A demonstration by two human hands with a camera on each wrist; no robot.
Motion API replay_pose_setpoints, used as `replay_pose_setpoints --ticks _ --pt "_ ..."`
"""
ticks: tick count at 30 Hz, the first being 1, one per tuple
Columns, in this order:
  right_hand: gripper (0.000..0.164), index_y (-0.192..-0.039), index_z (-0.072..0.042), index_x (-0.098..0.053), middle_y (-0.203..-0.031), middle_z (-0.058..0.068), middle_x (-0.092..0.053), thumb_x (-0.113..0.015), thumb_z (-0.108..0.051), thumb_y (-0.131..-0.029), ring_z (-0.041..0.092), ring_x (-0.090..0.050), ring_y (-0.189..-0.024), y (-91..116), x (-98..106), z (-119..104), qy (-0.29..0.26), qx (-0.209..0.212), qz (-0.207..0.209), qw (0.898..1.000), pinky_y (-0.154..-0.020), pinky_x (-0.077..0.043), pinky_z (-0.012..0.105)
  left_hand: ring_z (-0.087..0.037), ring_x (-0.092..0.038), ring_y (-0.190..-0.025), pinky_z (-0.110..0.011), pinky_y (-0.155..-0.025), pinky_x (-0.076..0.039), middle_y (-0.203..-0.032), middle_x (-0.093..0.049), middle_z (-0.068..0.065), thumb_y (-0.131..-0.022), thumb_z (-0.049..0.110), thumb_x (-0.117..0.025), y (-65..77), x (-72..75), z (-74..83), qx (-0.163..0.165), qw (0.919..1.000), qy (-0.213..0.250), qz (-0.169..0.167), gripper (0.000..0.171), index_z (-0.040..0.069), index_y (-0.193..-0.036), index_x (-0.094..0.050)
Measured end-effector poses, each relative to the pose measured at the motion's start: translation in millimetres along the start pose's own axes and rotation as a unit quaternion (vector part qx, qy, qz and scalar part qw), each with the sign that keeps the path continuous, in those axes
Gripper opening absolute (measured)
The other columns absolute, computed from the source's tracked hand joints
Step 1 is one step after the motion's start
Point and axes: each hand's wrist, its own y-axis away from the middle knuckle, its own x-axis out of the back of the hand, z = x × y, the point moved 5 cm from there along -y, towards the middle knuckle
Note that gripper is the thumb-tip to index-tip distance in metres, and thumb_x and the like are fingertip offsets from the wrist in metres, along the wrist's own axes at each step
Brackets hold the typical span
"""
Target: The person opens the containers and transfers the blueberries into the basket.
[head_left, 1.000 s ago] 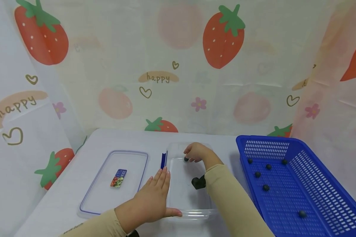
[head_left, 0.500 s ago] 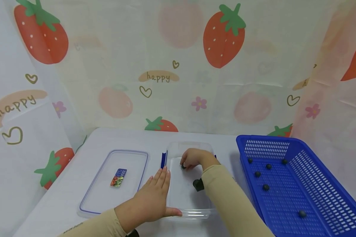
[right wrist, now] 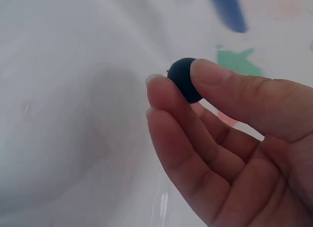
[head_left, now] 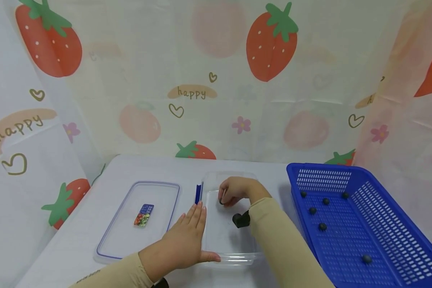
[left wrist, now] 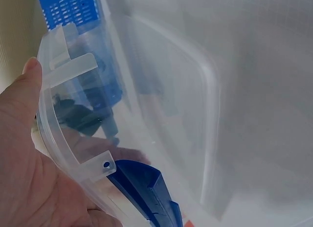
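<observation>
A clear plastic container with blue side clips stands in the middle of the white table. My left hand rests against its left side with straight fingers, the thumb lying on the front rim. In the left wrist view the blue clip hangs outward below the rim. Over the container, my right hand pinches a small dark ball between thumb and fingertips, with the other fingers curled beneath. In the head view that ball is mostly hidden by the fingers.
A blue perforated basket holds several small dark balls at the right. A clear lid with a blue seal and a printed label lies at the left. A strawberry-patterned cloth hangs behind the table.
The right hand has moved slightly toward me and left over the container, still pinching the dark ball. The left hand stays where it was.
</observation>
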Motion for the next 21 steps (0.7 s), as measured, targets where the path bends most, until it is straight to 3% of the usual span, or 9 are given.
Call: replay_pose_setpoints --ticks 10,15,21 --pt "0.007 -0.082 -0.004 -0.061 -0.085 0.015 -0.064 -0.067 -0.002 -0.080 0.032 -0.064 -0.082 22 23 -19 -0.038 0.053 -0.016 0.998 -0.072 -0.054 0.036 -0.035 -0.011 -0.137 -0.051 -0.105 -0.023 -0.150 -0.009 -0.023 -0.070 0.079 -0.043 0.0 -1.3 -0.6 0.004 1.0000 0.003 -0.005 0.114 -0.005 -0.143 -0.018" --pt "0.008 -0.087 0.000 -0.058 -0.085 0.014 -0.061 -0.065 -0.001 -0.082 0.035 -0.063 -0.087 47 49 -21 -0.059 0.072 -0.009 0.996 -0.078 -0.052 0.038 -0.035 -0.011 -0.137 -0.051 -0.105 -0.024 -0.150 -0.010 -0.023 -0.071 0.079 -0.044 -0.6 -1.5 1.9 -0.003 1.0000 -0.003 -0.006 0.113 -0.005 -0.143 -0.018" --pt "0.012 -0.093 0.004 -0.055 -0.084 0.012 -0.058 -0.061 0.001 -0.084 0.027 -0.064 -0.084 80 85 -19 -0.073 0.105 0.001 0.992 -0.082 -0.050 0.040 -0.035 -0.010 -0.138 -0.051 -0.105 -0.023 -0.150 -0.008 -0.023 -0.070 0.079 -0.044 -0.4 -1.2 0.8 0.002 1.0000 0.001 -0.003 0.114 -0.005 -0.143 -0.017"
